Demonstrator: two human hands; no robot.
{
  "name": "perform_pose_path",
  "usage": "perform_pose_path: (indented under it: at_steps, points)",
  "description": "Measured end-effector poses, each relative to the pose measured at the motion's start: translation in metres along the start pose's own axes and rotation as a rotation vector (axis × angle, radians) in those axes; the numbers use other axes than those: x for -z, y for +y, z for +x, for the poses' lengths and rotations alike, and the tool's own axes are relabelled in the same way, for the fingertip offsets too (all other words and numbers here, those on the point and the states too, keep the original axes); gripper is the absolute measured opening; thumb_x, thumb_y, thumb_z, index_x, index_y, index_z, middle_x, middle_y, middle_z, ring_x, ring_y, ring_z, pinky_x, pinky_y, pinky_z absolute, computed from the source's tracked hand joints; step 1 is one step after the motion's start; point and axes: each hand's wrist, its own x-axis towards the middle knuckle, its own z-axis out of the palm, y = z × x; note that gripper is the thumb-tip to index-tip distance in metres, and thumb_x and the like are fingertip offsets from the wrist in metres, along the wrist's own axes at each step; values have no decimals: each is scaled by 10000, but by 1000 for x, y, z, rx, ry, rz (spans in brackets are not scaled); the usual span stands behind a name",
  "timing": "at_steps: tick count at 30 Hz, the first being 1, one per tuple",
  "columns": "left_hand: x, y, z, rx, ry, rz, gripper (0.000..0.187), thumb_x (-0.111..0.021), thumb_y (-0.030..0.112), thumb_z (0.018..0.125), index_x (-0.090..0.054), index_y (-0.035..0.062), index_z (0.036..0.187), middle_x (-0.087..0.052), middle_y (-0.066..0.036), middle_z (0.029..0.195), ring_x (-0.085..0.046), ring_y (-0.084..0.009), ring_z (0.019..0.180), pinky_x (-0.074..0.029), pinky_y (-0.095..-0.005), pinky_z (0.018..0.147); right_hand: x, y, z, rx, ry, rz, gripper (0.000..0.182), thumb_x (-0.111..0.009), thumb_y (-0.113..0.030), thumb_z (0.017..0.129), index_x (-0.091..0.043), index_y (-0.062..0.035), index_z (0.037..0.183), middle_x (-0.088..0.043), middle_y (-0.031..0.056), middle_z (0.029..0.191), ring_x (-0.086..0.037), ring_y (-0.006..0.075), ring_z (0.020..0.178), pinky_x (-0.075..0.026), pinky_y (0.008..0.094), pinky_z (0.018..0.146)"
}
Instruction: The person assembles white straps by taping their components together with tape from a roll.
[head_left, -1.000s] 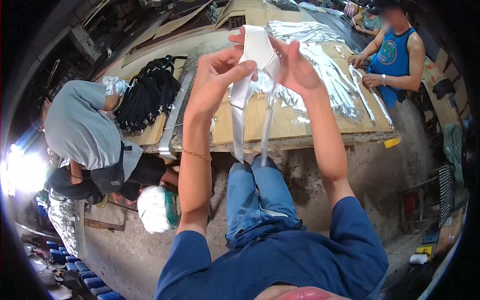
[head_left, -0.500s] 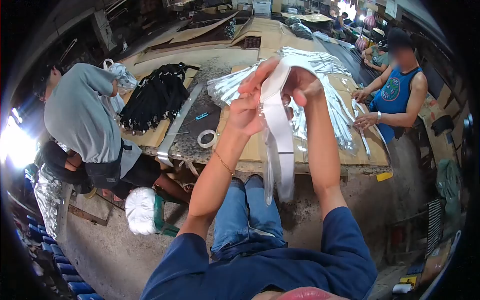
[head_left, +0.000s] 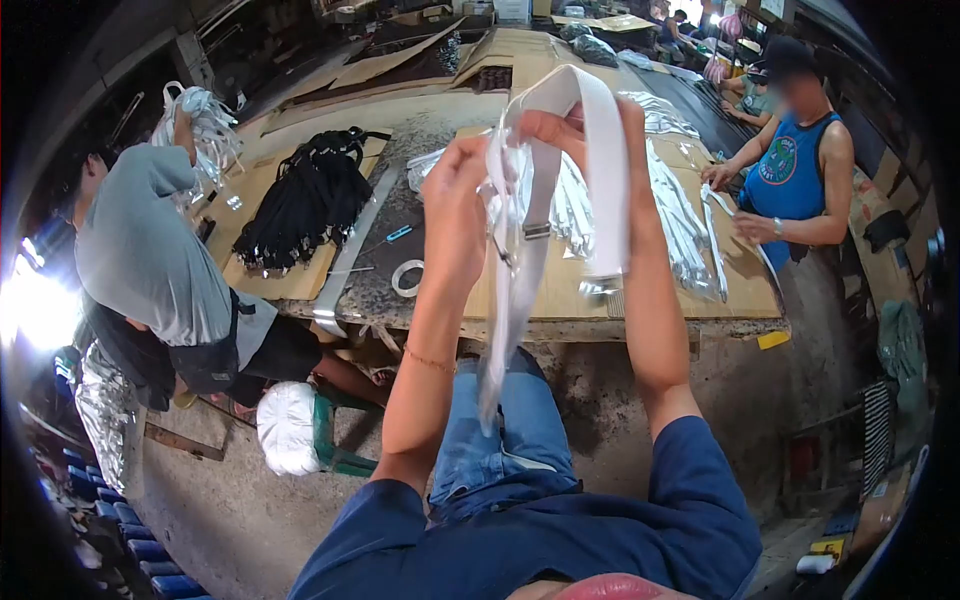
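Held up before me is a white strap (head_left: 606,205), looped over at the top and hanging down in several lengths. A dark metal slider (head_left: 537,231) shows on one hanging length. Clear, shiny plastic (head_left: 497,225) lies along the left side of the strap. My left hand (head_left: 455,195) is closed on the strap and plastic at the left. My right hand (head_left: 568,132) grips the strap near the top of the loop, its fingers partly hidden behind it. Behind both hands, more white straps (head_left: 675,215) in plastic lie on cardboard.
Black straps (head_left: 310,195) are heaped on the table's left part, near a tape roll (head_left: 407,278) and a blue-handled tool (head_left: 399,234). A person in grey (head_left: 160,250) lifts white straps at left. Another in a blue top (head_left: 800,170) handles straps at right.
The strap has been raised and spread into a wider loop, with its slider now showing. My hands are farther apart. The person at left has lifted a bundle of white straps higher.
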Motion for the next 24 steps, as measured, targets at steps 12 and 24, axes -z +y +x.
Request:
perform_pose_path:
  at_steps: [12,24]
  points:
    - [24,48,-23,-60,-145,117,397,-700,45,835,-564,-89,1183,-705,-160,958,-658,-139,838,-495,-249,771,7,7,4,-330,-350,469,391,-571,41,799,-518,75,1185,-675,179,966,-677,190,740,-584,306,681]
    - [40,48,-30,-31,-70,92,247,-659,-1,835,-627,-56,1074,-686,-62,759,-630,-74,699,-486,-214,691,-10,7,-1,-296,-354,364,333,-577,-5,841,-562,32,1172,-681,85,996,-656,120,838,-530,255,738]
